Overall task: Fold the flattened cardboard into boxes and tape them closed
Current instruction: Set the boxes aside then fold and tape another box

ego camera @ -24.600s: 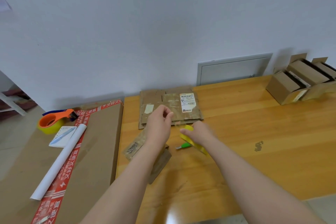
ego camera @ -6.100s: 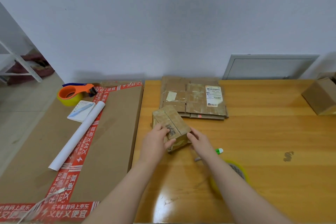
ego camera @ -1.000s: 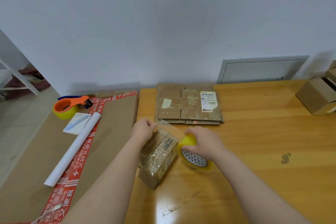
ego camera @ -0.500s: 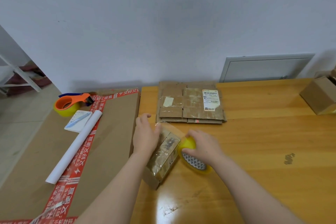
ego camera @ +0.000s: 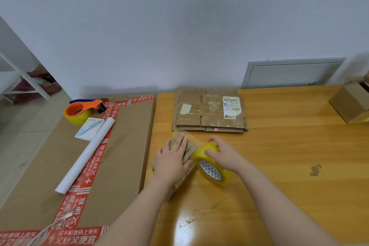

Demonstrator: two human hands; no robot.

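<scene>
A small folded cardboard box lies near the left edge of the wooden table. My left hand presses flat on its top with straight fingers. My right hand grips a yellow roll of clear tape just right of the box. A strip of clear tape runs from the roll over the box top. A stack of flattened cardboard with a shipping label lies beyond, near the wall.
A large flat carton with red printed tape sits left of the table, carrying an orange tape dispenser, a notepad with pen and a white paper roll. Folded boxes stand at the far right.
My left hand has moved from the box's far end onto its top and now lies flat there. The right hand with the roll has stayed beside the box.
</scene>
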